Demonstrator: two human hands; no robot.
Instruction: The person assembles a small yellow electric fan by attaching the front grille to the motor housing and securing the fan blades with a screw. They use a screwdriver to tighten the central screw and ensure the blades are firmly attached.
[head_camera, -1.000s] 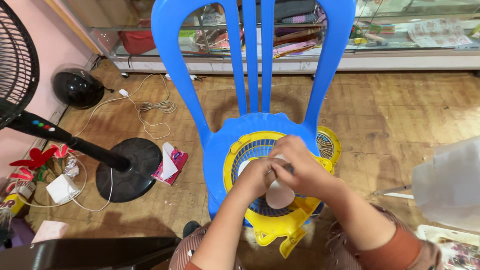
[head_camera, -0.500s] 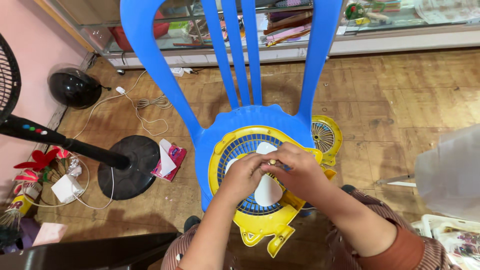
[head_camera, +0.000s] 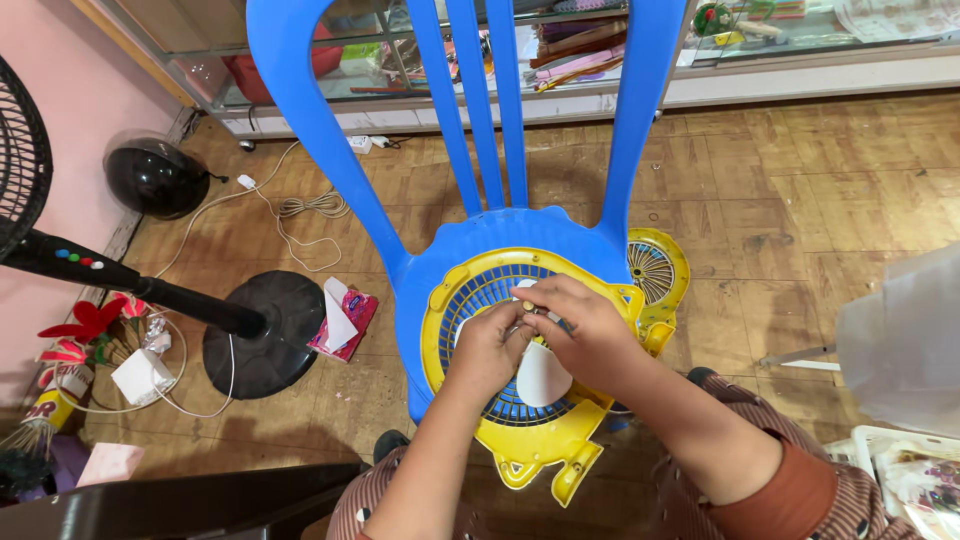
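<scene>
Head view, looking down on a blue plastic chair (head_camera: 470, 240) used as a work stand. A yellow fan guard housing (head_camera: 520, 440) lay flat across the seat, grille face up, its lower tabs overhanging the front seat edge toward the person. Lying flat, it sat steady on the seat and within reach of both hands.

Left hand (head_camera: 490, 345) was curled over the middle of the grille, fingers bent in and closed against a small part at the hub; the part itself was too small and too covered to identify. Right hand (head_camera: 590, 330) came across from the right, fingers also bent and pinched at the same spot, touching the left hand's fingertips. Both hands met at one point, which read as one steadying while the other worked the small piece, though which did which could not be told.

A white rounded piece (head_camera: 542, 378) showed just below the hands, over the blue grille centre, partly hidden by the right wrist.

A second, smaller yellow grille (head_camera: 655, 270) leaned at the right rear corner of the seat, clear of the hands, seemingly set aside.

Surroundings: wood-pattern floor; black round fan base (head_camera: 265, 335) with its pole (head_camera: 120, 280) running to the left; a pink tissue packet (head_camera: 345, 315) just beside that base; a coiled white cable (head_camera: 310, 207) further back; a glass display cabinet (head_camera: 800, 40) along the far wall.
</scene>
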